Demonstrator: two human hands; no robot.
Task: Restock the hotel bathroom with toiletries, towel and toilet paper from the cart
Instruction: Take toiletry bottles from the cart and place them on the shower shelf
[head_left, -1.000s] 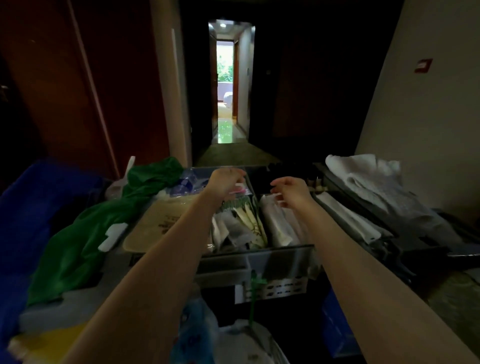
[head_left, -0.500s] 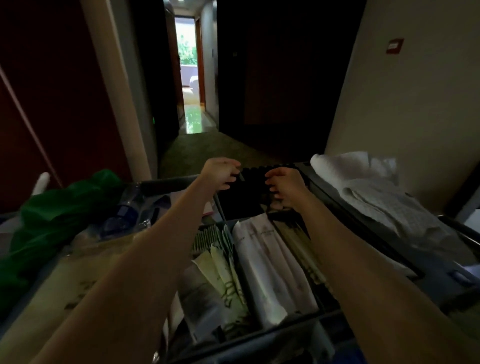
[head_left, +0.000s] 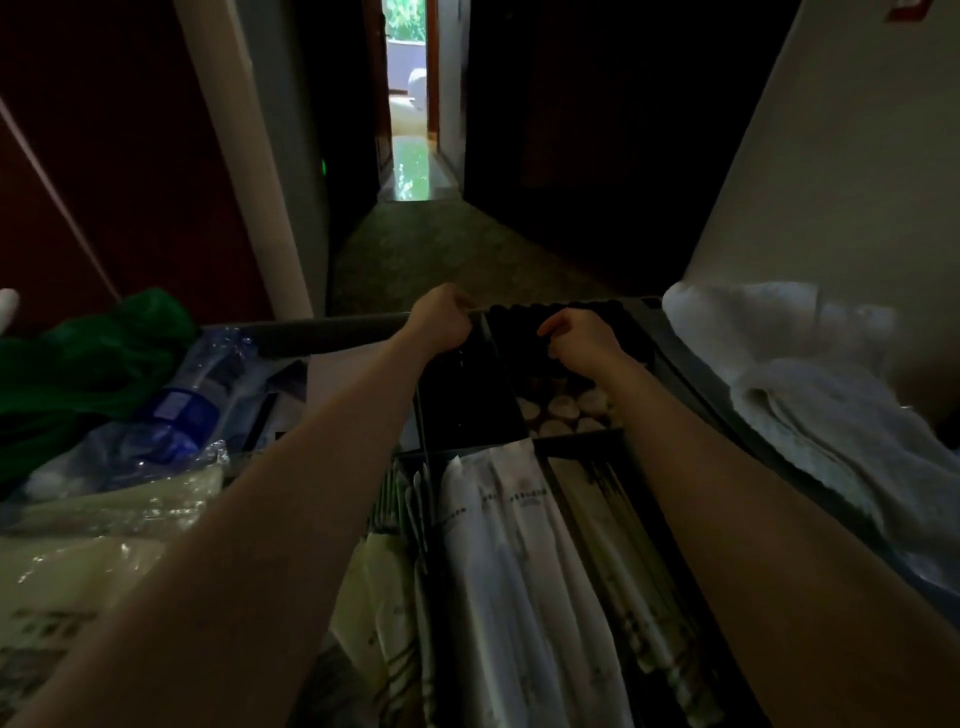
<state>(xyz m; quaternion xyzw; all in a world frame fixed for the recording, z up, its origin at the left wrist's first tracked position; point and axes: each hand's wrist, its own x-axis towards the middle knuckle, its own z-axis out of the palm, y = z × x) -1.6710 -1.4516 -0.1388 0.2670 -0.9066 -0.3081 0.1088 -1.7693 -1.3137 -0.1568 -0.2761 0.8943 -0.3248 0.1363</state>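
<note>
The cart's top tray lies under my arms, split into compartments. My left hand is a closed fist at the tray's far rim, by a divider; nothing shows in it. To its right, my right hand hovers with fingers curled down over a row of black packets in the far dark compartment; the dim light hides whether it grips one. Small round white-topped items sit just below that hand. Long white wrapped toiletry packets fill the near compartments. Folded white towels are piled on the right.
Plastic water bottles and a green cloth lie on the cart's left, with a pale plastic-wrapped pack nearer me. A dark carpeted corridor runs ahead to a lit doorway. Walls stand close on both sides.
Both hands have reached farther along the tray to its far compartments. The view has closed in on the cart and tilted down, so the packets appear larger.
</note>
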